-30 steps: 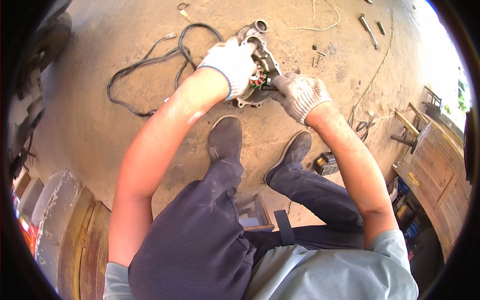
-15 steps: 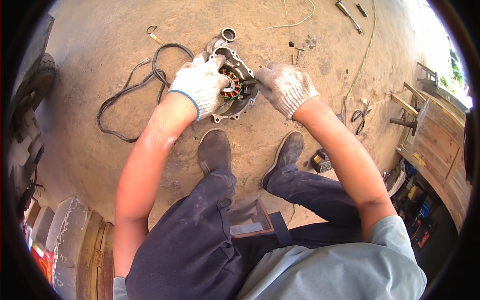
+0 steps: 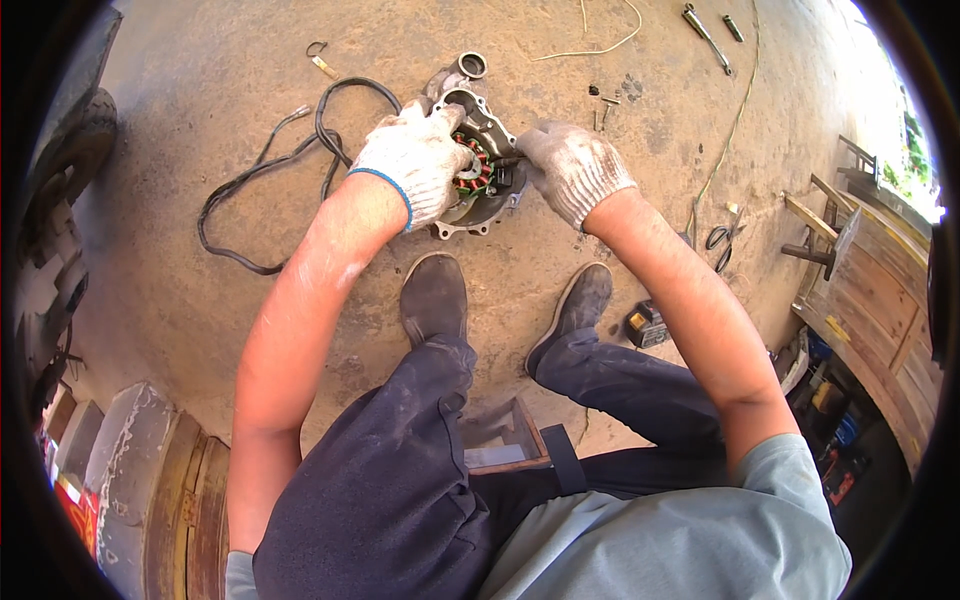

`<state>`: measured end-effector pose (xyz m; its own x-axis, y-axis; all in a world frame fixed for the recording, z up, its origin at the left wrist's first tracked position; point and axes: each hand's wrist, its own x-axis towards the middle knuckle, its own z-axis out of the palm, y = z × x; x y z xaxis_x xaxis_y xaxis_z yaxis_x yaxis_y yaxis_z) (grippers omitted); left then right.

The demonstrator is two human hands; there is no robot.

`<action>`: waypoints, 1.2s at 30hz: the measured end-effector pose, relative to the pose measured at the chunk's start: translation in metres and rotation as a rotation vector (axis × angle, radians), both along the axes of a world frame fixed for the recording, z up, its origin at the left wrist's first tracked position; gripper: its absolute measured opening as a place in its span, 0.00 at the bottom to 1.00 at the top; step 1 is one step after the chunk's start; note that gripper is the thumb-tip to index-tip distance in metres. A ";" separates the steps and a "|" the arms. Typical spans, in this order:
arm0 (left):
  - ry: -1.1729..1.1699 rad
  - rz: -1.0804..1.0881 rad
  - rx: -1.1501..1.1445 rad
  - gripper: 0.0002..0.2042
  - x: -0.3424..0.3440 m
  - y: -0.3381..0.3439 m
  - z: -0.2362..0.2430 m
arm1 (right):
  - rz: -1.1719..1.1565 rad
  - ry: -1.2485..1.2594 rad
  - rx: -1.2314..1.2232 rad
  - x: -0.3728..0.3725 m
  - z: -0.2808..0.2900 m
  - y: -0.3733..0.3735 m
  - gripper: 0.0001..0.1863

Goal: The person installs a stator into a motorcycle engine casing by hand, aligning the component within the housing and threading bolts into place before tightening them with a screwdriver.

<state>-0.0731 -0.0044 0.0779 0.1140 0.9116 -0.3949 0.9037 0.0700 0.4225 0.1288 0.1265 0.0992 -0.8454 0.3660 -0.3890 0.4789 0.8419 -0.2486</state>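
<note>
A grey metal engine cover (image 3: 480,213) rests on the floor in front of my feet. Inside it sits a ring-shaped stator (image 3: 481,176) with red-brown and green coils. My left hand (image 3: 412,165), in a dirty white knit glove with a blue cuff edge, grips the cover's left side, its fingers over the rim and against the stator. Beside the right rim is my gloved right hand (image 3: 575,170), fingers pinched together. A thin dark piece shows between its fingertips and the cover's inside; what the fingers hold is hidden.
A black cable (image 3: 212,205) loops left of the cover. Ratchet wrench (image 3: 708,38), socket (image 3: 733,27) and small bolts (image 3: 606,103) lie farther off. To the right are scissors (image 3: 721,240), a battery pack (image 3: 646,324) and a wooden bench (image 3: 880,290). A wooden box (image 3: 505,440) stands between my legs.
The whole view has shifted slightly, moving the floor things a little to the right. The left hand stays on the cover; the right hand remains at its right rim with a small shift.
</note>
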 end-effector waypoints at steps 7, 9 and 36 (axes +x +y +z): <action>0.009 -0.001 0.004 0.22 0.001 0.000 0.001 | -0.267 0.030 -0.097 0.000 -0.005 -0.003 0.16; -0.010 0.009 0.016 0.21 0.001 0.000 0.000 | -0.194 0.129 -0.096 0.005 -0.001 -0.001 0.16; 0.013 0.000 -0.020 0.21 0.001 0.002 0.001 | -0.059 0.035 -0.046 0.002 0.014 0.005 0.24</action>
